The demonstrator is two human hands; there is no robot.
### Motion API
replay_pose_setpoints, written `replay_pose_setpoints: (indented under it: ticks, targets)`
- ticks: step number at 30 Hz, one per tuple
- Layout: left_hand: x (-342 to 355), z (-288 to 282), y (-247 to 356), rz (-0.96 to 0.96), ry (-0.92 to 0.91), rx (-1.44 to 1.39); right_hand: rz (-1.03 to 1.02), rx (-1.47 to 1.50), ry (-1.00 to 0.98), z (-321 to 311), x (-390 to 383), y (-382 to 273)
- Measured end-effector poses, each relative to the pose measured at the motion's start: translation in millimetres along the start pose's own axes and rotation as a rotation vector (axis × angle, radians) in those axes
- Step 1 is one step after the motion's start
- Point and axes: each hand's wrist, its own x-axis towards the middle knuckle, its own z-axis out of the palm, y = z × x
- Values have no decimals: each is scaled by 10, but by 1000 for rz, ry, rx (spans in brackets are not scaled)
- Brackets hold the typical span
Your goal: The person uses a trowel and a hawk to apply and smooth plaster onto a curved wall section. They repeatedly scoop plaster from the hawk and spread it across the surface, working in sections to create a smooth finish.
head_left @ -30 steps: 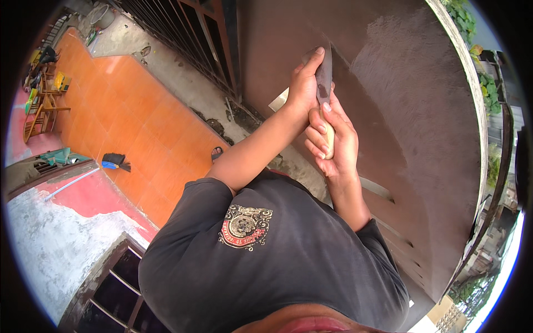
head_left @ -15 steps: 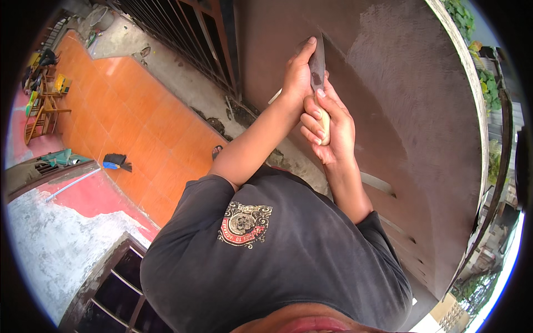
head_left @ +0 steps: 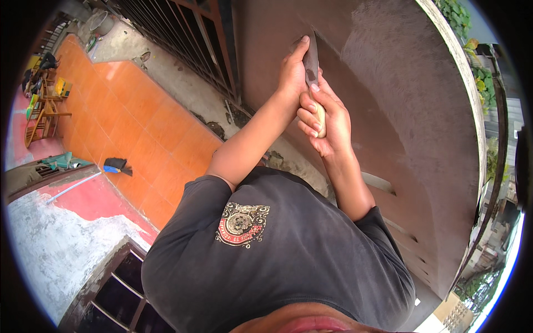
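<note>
A trowel (head_left: 312,60) with a dark narrow blade and a pale handle is held up against the brownish-grey wall (head_left: 383,105). My right hand (head_left: 333,119) is wrapped round the handle, its thumb near the base of the blade. On the blade's left side rests my left hand (head_left: 291,75), thumb laid along the metal toward the tip, its other fingers mostly hidden. Around the blade the wall looks smooth and darker; farther right it has a paler, rougher texture. Just how much of the blade touches the wall cannot be seen.
Left of the wall stands a dark metal grille (head_left: 186,44). An orange tiled floor (head_left: 161,150) lies below, with a blue and black brush head (head_left: 116,165) on it. Wooden chairs (head_left: 44,114) and a bucket (head_left: 101,23) are farther off at the left.
Both hands and the trowel have shifted slightly up and to the left along the wall. The grip looks the same.
</note>
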Motion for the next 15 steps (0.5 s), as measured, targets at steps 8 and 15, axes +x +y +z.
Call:
replay_pose_setpoints:
  ticks: [8,15]
  targets:
    - [-4,-24,-40,-49,5,-34,0,23,62,-23,-17,9]
    - [-11,-6,-46,-87,32,-19,5,7,70,-20,-31,10]
